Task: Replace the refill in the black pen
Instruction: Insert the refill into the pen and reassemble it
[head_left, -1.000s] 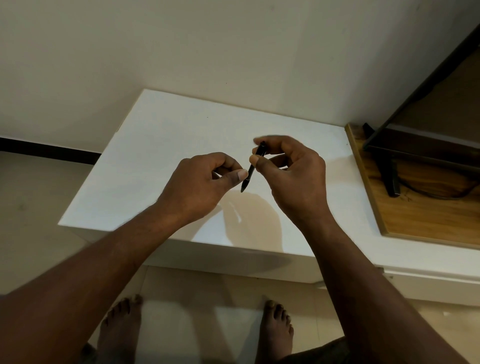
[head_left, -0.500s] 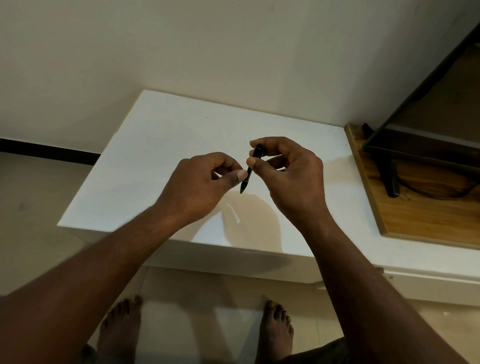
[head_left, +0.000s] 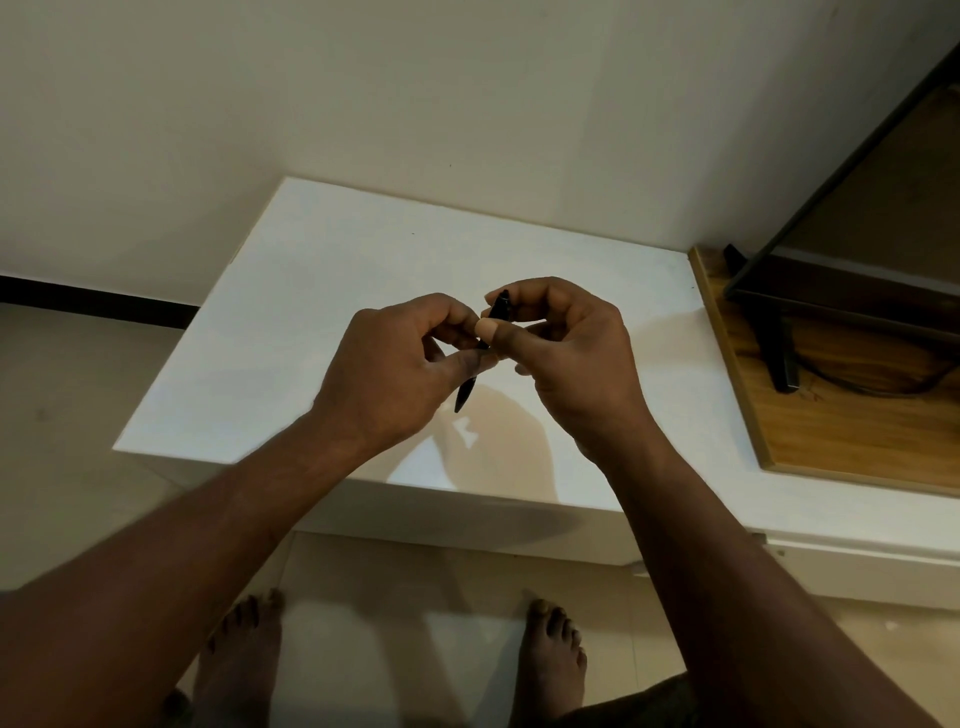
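**Both hands meet on the black pen above the white counter**

Head view: The black pen (head_left: 466, 393) is held in the air over the middle of the white counter (head_left: 311, 291), nearer its front edge than the wall. It is tilted, with the top end up and slightly to the right and the pointed tip hanging down to the left, clear of the counter surface.

The right hand (head_left: 571, 364) grips the upper part of the pen. Its thumb is pressed against the barrel from the near side, and the index finger curls over the top end from the far side, so the pen is pinched between them. The other right fingers are curled in toward the palm.

The left hand (head_left: 395, 364) meets the pen lower down. Its thumb lies along the barrel just above the tapered tip, and the index and middle fingers are bent in toward the same spot from above. The fingertips of both hands are touching or nearly touching there. Whether the left fingers fully close on the barrel cannot be told, as the right thumb hides the contact point.

A wooden board (head_left: 831, 415) lies on the counter's right end, with a dark stand (head_left: 776, 343) resting on it. Two bare feet (head_left: 550, 660) stand on the floor below the counter's front edge.
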